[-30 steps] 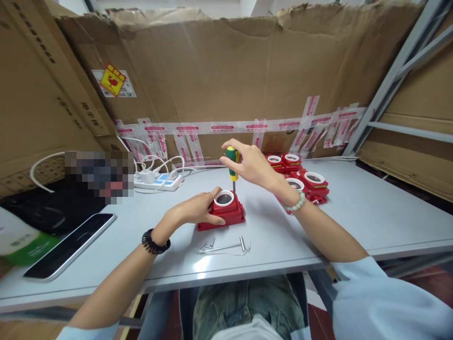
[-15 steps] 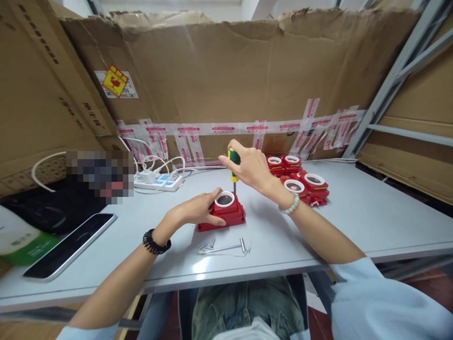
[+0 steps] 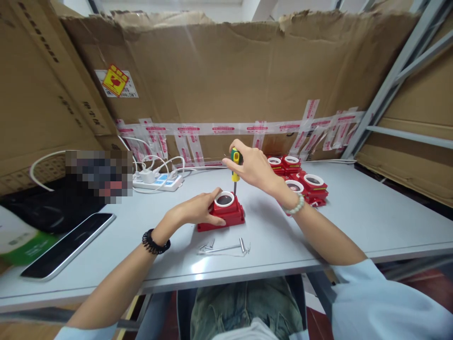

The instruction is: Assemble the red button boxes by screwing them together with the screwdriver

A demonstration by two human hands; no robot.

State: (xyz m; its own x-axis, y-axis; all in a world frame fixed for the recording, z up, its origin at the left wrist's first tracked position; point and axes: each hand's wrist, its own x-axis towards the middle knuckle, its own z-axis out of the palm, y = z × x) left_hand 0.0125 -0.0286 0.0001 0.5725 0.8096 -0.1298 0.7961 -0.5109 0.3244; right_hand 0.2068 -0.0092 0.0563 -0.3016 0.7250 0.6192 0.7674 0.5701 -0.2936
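A red housing with a white ring on top [image 3: 231, 215] sits on the table in front of me. My left hand [image 3: 201, 208] grips it from the left, thumb along the near side and fingers behind the ring. In my right hand [image 3: 249, 163] is a green and yellow screwdriver [image 3: 235, 165], held upright by its handle. Its shaft points down to the housing's far right corner; whatever the tip meets there is too small to make out. Nearer to me lie a small metal T-shaped bar [image 3: 226, 247] and a few screws [image 3: 208, 245], on or beside clear plastic.
Several more red housings [image 3: 314, 191] with white rings stand at the right, behind my right forearm. A white power strip [image 3: 166, 182] with cables is at the back left. A phone-like tablet [image 3: 69, 245] lies at the left. Cardboard [image 3: 230, 71] walls the table's back.
The screwdriver's handle has turned and tipped slightly right, with my right hand shifting a little the same way. My left hand and the red housing stay as they were.
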